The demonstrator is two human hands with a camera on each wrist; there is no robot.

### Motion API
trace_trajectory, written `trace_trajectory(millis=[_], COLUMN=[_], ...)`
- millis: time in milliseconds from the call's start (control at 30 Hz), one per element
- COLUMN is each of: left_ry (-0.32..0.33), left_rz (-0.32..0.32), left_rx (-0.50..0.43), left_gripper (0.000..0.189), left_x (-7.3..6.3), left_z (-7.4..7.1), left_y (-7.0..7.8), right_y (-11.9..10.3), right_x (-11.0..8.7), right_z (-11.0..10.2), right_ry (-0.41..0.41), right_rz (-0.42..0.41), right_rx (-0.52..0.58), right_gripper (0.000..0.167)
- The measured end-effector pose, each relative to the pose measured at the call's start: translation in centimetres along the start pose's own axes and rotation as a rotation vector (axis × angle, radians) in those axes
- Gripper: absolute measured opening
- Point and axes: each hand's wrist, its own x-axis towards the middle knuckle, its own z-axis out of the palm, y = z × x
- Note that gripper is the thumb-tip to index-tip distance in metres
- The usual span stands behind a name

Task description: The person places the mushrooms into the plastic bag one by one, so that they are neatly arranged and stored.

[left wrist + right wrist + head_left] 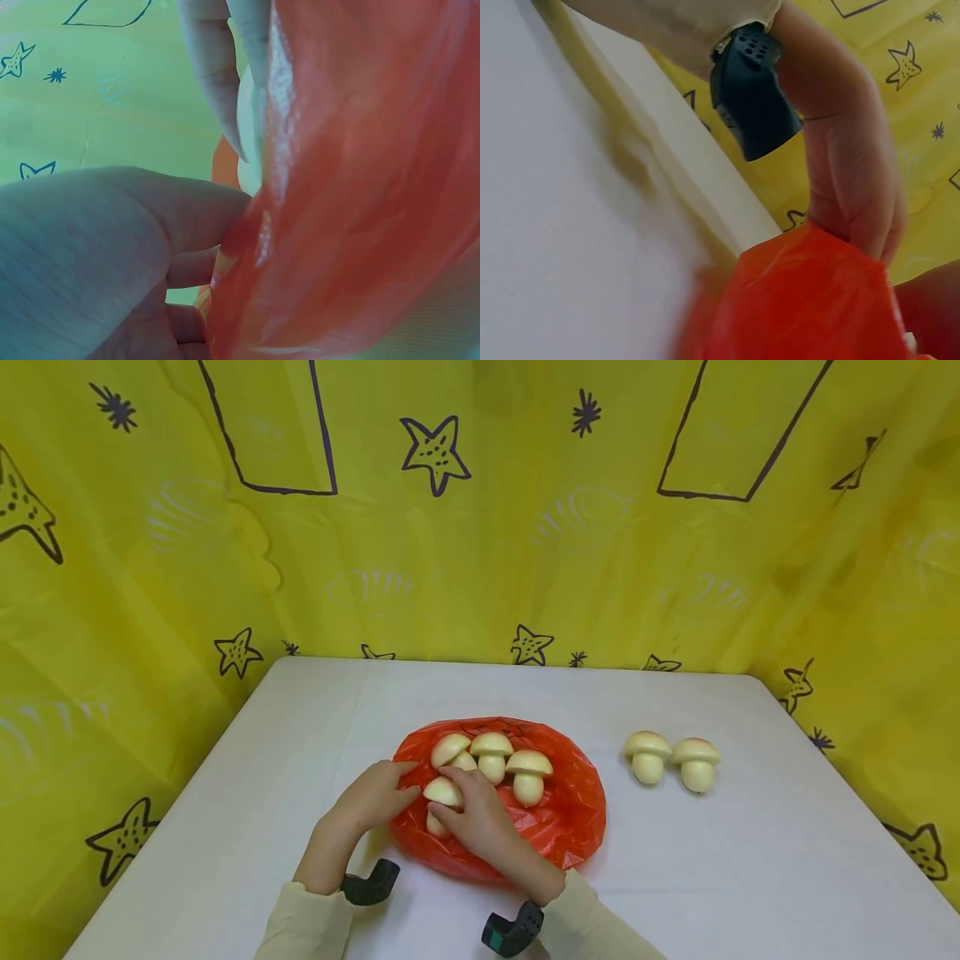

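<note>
In the head view an open red plastic bag (566, 835) lies on the table, its mouth spread wide. My left hand (372, 795) holds the bag's left rim; the left wrist view shows the thumb and fingers of that hand (82, 255) at the edge of the red plastic (360, 165). Inside the bag, my right hand (483, 818) grips a cream toy mushroom (442, 790) by its sides. Three more mushrooms, a left one (450, 749), a middle one (492, 756) and a right one (529, 772), lie in the bag just beyond my right hand.
To the right of the bag, two similar mushrooms, one (647, 756) beside the other (696, 764), rest on the white table (750, 860). Behind the table hangs a yellow curtain (480, 543) with star drawings. Each wrist wears a black camera.
</note>
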Motion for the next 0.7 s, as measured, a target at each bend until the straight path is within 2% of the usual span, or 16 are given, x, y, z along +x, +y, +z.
trace_trajectory(millis=[300, 433, 700], left_ry=[-0.001, -0.009, -0.019], left_rz=[0.007, -0.004, -0.021], left_rx=[0.002, -0.003, -0.008], left_gripper=[0.037, 0.038, 0.038], left_x=[0.0, 0.1, 0.0], left_z=[0.0, 0.0, -0.1], left_y=[0.0, -0.1, 0.0], right_y=[-0.5, -0.6, -0.2], right_x=[-0.2, -0.1, 0.2], right_z=[-1.2, -2.5, -5.5], right_ry=[-0.096, -0.117, -0.063], right_rz=[0.061, 0.068, 0.056], right_rx=[-0.037, -0.053, 0.09], right_gripper=[0.055, 0.057, 0.04])
